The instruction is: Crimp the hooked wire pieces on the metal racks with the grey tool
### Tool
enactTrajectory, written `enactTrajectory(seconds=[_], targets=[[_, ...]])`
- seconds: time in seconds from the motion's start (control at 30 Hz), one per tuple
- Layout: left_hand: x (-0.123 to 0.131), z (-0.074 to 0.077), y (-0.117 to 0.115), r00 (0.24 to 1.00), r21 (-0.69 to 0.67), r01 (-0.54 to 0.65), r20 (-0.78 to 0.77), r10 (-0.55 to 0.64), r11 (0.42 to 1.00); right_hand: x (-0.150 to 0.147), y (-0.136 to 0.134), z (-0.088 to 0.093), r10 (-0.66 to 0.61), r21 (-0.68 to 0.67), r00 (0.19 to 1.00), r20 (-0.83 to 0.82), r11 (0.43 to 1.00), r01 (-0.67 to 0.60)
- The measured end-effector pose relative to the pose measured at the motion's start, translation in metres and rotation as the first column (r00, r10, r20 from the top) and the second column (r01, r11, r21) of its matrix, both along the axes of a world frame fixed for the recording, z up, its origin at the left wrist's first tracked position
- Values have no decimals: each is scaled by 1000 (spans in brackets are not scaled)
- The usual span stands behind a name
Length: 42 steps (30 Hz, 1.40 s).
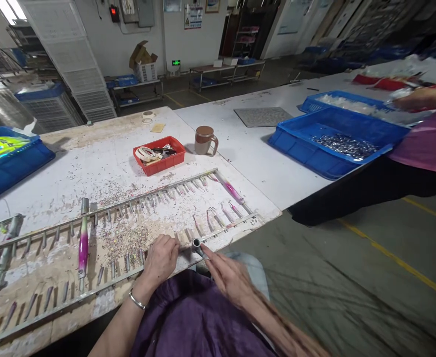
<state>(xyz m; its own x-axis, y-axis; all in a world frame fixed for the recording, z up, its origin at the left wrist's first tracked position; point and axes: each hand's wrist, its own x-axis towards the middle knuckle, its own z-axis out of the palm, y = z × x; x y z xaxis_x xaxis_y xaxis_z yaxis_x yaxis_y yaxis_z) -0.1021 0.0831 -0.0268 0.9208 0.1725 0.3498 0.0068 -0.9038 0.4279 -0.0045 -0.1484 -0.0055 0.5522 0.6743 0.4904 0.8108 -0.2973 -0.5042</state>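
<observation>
My left hand (pixel 161 260), with a bracelet at the wrist, is closed at the front rail of a long metal rack (pixel 117 274); what its fingers pinch is hidden. My right hand (pixel 230 277) grips a metal tool with a round hollow end (pixel 196 243), just right of my left fingers by the table edge. Several small grey and pink pieces with thin wires sit along both rails. A pink-and-white painted crossbar (pixel 83 243) joins the rails at left, and another pink crossbar (pixel 233 190) is at the right end.
Beyond the rack stand a red tray (pixel 159 168) with tape rolls and a brown mug (pixel 205 141). At left is a blue bin (pixel 13 166) of yellow-green pieces. A blue tray (pixel 303 153) of shiny small parts lies at right, near another person's arm (pixel 426 99). Scraps litter the table.
</observation>
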Motion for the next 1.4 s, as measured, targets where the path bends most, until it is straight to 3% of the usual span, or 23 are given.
enactTrajectory(seconds=[0.2, 0.3, 0.53, 0.77, 0.9, 1.0, 1.13, 1.3, 1.4], targets=[[-3, 3, 1, 997, -64, 1, 72, 4, 998, -1, -13, 3, -185, 181, 969, -165, 960, 214], [-4, 4, 1, 993, -107, 1, 114, 11, 994, -2, -17, 1, -204, 190, 932, -301, 944, 268], [-2, 4, 0, 999, -37, -20, 47, 22, 999, -13, -12, -7, -127, 171, 935, -332, 966, 192], [-1, 10, -6, 986, 130, -33, -159, 54, 991, -7, 2, 6, -35, 245, 999, -19, 969, 39], [-2, 9, -7, 978, 110, -46, -199, 68, 993, -4, 11, 5, 0, 75, 997, 83, 997, -6], [-2, 8, -9, 974, 120, -69, -208, 93, 990, -2, 12, 12, 45, -32, 996, 75, 999, -43], [-1, 9, -11, 970, 128, -92, -213, 118, 988, -1, 10, 19, 43, 62, 998, 44, 997, -46], [-1, 10, -10, 971, 136, -54, -223, 84, 989, 2, 7, 11, 61, -30, 997, 43, 998, -59], [-1, 9, -10, 968, 141, -73, -230, 105, 987, 3, 6, 10, 58, 54, 998, -18, 997, -57]])
